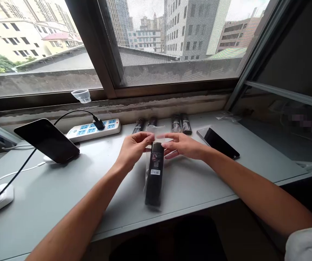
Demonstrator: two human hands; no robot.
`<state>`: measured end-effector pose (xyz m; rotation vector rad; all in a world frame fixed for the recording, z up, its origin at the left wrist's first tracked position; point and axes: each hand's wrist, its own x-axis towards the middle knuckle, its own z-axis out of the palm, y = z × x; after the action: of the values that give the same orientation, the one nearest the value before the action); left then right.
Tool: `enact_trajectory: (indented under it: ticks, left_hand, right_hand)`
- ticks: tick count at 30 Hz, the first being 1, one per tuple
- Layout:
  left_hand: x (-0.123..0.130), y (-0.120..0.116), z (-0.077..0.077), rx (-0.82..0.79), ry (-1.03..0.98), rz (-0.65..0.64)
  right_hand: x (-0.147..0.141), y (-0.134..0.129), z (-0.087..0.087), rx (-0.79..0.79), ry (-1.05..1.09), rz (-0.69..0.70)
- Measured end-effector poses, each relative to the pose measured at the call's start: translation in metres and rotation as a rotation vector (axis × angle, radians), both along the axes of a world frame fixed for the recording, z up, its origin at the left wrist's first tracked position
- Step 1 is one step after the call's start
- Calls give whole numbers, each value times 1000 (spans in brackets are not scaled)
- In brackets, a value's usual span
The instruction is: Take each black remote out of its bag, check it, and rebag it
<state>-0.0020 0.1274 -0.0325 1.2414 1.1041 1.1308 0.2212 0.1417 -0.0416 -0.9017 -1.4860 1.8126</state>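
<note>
A long black box [154, 185] with a white barcode label is inside a clear plastic bag [158, 131], above the grey desk near its front edge. My left hand [136, 146] pinches the bag's top on the left, thumb and fingers together. On the right, my right hand [180, 145] is at the bag's upper edge and the box's top corner, its thumb and index finger closed on the plastic and the other fingers loosely bent. The box hangs or leans toward me below both hands.
Several black wrapped packages [176, 124] lie at the back by the window. A black phone [218, 142] is on the right. A tablet [47, 140] on a stand, a power strip [93, 129] and cables occupy the left.
</note>
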Motion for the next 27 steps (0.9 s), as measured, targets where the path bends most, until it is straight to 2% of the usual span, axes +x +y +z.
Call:
enact_trajectory:
  ticks: [2,8,10,13,16,21,24,27]
  left_hand:
    - [0,0,2,47,-14,-20]
    - [-6,-4,8,230,174,-196]
    - [-6,-7,8,343,343,-190]
    - [-1,-15,6,616,722,-169]
    - [10,-23,-4,774,974,-261]
    - [32,-17,-24,730,1055,-323]
    - [48,5,-30,717,1118,-315]
    - [65,34,-33,659,1182,-284]
  right_hand:
    - [3,2,-3,40,20,36]
    - [7,13,-11,111,118,-129]
    - [7,14,-10,94,153,-156]
    - [6,13,-8,108,136,-242]
    - [5,14,-7,124,121,-341]
    - [6,23,-10,139,84,-449]
    - [11,30,-15,211,-17,-528]
    - [15,34,-17,327,-131,-542]
